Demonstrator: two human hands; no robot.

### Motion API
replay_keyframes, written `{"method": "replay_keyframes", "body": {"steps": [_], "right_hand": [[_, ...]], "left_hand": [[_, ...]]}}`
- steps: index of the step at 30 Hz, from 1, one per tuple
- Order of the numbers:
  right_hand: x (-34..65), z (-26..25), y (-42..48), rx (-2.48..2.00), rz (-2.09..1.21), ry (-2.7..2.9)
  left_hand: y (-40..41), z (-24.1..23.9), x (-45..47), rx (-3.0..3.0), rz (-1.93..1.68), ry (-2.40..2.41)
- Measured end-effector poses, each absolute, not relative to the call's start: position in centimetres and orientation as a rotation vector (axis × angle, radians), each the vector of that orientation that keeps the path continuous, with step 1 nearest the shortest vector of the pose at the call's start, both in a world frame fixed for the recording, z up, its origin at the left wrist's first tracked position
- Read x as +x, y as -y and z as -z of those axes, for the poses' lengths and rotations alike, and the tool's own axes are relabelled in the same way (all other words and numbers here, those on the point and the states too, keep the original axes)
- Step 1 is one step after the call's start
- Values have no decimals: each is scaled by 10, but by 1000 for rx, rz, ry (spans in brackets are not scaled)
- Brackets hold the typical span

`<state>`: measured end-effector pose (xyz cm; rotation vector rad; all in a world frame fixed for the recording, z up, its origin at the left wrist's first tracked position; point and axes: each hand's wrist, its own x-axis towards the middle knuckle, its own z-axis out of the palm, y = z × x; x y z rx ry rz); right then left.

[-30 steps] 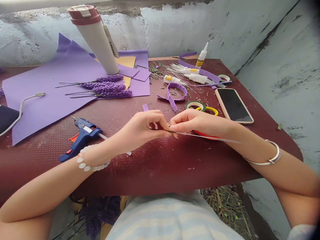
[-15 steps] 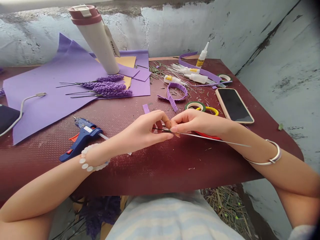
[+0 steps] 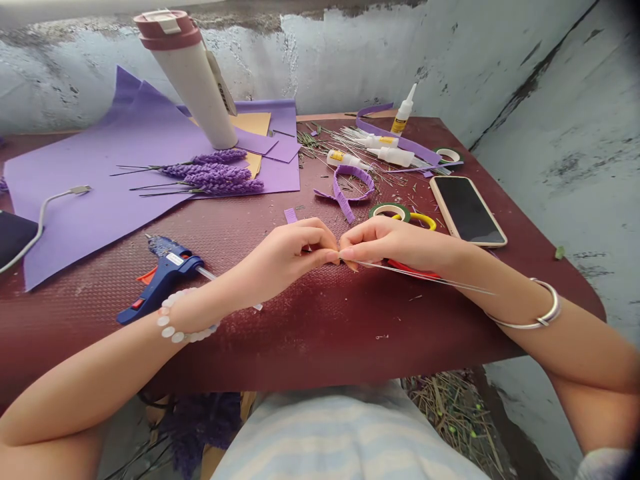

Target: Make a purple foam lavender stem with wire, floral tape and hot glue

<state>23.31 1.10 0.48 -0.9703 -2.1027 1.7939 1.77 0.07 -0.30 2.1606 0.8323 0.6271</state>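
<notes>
My right hand [image 3: 383, 241] pinches a few thin pale wires [image 3: 425, 277] between thumb and forefinger. Their free ends trail right, under the right wrist. Right beside it, fingertip to fingertip, my left hand [image 3: 300, 253] is closed in a pinch on the same wires. A dark bit shows inside its curled fingers; most of that end is hidden. Below and behind the right hand lie scissors with a yellow and red handle [image 3: 425, 221], partly covered. A green tape roll [image 3: 376, 208] lies beside them. Left of my left hand rests a blue glue gun [image 3: 170, 270].
Purple lavender-like stems [image 3: 215, 175] lie on purple sheets [image 3: 90, 180], near a white tumbler [image 3: 200, 100]. Glue bottles [image 3: 393, 156], loose wires and a curled purple strip [image 3: 345, 193] are at the back. A phone [image 3: 470, 210] lies right, by the wall.
My left thumb and fingers have closed together onto the wires, where they were apart around dark strands before. My right hand has hardly moved.
</notes>
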Motion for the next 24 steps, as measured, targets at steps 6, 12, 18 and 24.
{"method": "replay_keyframes", "body": {"steps": [6, 12, 18, 24], "right_hand": [[235, -3, -12, -978, -1784, 2103], [235, -2, -12, -946, -1809, 2106], [235, -3, -13, -945, -1803, 2123], [235, -2, -13, -961, -1800, 2122]], "left_hand": [[-1, 2, 17, 2132, -671, -789], [0, 2, 16, 2094, -687, -781], [0, 1, 17, 2090, -701, -774], [0, 1, 17, 2071, -700, -795]]}}
